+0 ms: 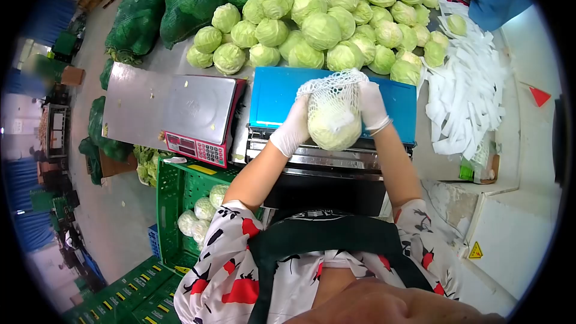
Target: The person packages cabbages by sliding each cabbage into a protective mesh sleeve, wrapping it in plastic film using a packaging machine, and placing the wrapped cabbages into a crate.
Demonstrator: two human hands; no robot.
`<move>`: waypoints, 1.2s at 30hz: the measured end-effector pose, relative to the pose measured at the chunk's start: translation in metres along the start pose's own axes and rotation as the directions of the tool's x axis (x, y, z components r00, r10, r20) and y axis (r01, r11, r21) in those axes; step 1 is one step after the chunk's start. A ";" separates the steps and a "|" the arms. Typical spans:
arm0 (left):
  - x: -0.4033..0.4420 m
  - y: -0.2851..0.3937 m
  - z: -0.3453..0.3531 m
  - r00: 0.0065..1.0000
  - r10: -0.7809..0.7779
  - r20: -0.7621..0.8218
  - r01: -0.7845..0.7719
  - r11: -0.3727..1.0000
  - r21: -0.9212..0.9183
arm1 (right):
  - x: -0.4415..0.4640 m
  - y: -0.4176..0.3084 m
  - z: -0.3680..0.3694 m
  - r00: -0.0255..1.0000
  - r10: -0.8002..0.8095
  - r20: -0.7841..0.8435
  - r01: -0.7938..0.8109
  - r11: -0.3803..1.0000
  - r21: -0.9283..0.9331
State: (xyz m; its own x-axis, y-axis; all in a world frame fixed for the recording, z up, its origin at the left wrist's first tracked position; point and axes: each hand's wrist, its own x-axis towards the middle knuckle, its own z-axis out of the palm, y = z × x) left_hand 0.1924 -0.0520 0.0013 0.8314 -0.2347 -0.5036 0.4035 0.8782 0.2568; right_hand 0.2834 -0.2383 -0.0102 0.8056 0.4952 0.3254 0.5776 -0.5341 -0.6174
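Note:
A cabbage in a white mesh net [334,121] is held up between my two gloved hands, over the near edge of a blue-topped machine [273,96]. My left hand [293,127] grips the net's left side, fingers mostly hidden behind it. My right hand [372,105] has its fingers closed on the net at the upper right. The net's gathered upper part stretches between both hands. Just beyond the blue top lies a large pile of bare green cabbages [321,31].
Left of the machine stands a red scale [199,108]. Green mesh sacks [141,15] lie at the upper left. A green crate [174,198] holds netted cabbages [204,209] below the scale. White net sleeves [465,96] cover the table's right side.

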 end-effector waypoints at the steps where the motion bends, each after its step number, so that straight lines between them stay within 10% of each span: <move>1: 0.007 -0.004 -0.007 1.000 -0.010 0.005 0.010 1.000 0.011 | 0.004 0.008 -0.008 0.978 0.175 0.117 -0.208 0.884 0.418; 3: 0.014 -0.001 -0.010 0.999 0.028 0.017 -0.029 0.999 0.024 | 0.010 0.027 -0.023 0.829 0.273 0.488 -0.533 0.123 0.837; 8: 0.032 0.023 -0.012 0.956 0.290 0.052 -0.294 0.931 0.217 | -0.035 -0.011 -0.040 0.828 0.387 0.405 -0.423 -0.041 0.905; 10: 0.027 0.026 0.011 0.931 0.319 0.177 -0.347 0.924 0.163 | -0.048 -0.053 -0.018 0.944 0.316 0.097 -0.307 0.728 0.613; 11: 0.026 0.023 0.019 0.921 0.352 0.169 -0.384 0.896 0.223 | -0.057 -0.066 -0.007 0.949 0.315 0.022 -0.297 0.865 0.404; 13: 0.031 0.015 0.026 0.901 0.406 0.151 -0.433 0.834 0.342 | -0.064 -0.083 0.001 0.907 0.421 -0.033 -0.372 0.833 0.409; 17: 0.007 0.016 -0.008 0.566 0.796 0.214 -0.544 0.166 0.823 | -0.069 -0.086 -0.001 0.795 0.605 -0.046 -0.530 0.730 0.432; 21: -0.091 0.022 -0.052 0.493 0.763 0.419 -0.099 -0.429 0.898 | -0.101 -0.061 -0.013 0.851 0.500 -0.160 -0.404 0.818 0.409; 24: -0.140 0.015 -0.096 0.561 0.644 0.520 0.263 -0.734 0.626 | -0.152 -0.067 -0.042 0.858 0.285 -0.427 -0.434 0.847 -0.307; 29: -0.124 -0.032 -0.106 0.581 0.676 0.453 0.063 -0.593 0.803 | -0.197 -0.059 -0.007 0.827 0.404 -0.391 -0.562 0.609 -0.560; 31: -0.121 -0.034 -0.097 0.646 0.701 0.303 -0.006 -0.392 0.920 | -0.203 -0.032 0.005 0.819 0.479 -0.316 -0.553 0.807 -0.208; 32: -0.113 -0.033 -0.107 0.725 0.677 0.130 -0.256 0.090 0.962 | -0.203 -0.037 -0.009 0.777 0.586 -0.231 -0.569 0.810 0.139; 33: -0.119 -0.027 -0.103 0.767 0.592 0.247 -0.387 0.119 0.915 | -0.197 -0.051 -0.032 0.747 0.656 -0.110 -0.544 0.698 0.466; 36: -0.179 0.001 -0.061 0.955 0.192 0.224 -0.265 0.221 0.939 | -0.210 -0.098 -0.101 0.900 0.423 0.110 -0.434 0.838 0.329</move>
State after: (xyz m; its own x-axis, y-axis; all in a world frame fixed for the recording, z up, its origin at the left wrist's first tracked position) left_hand 0.0207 0.0163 0.0416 0.9575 -0.1493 -0.2468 0.2275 -0.1351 0.9644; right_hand 0.0707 -0.3589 0.0541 0.9542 0.2954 -0.0472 0.0910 -0.4371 -0.8948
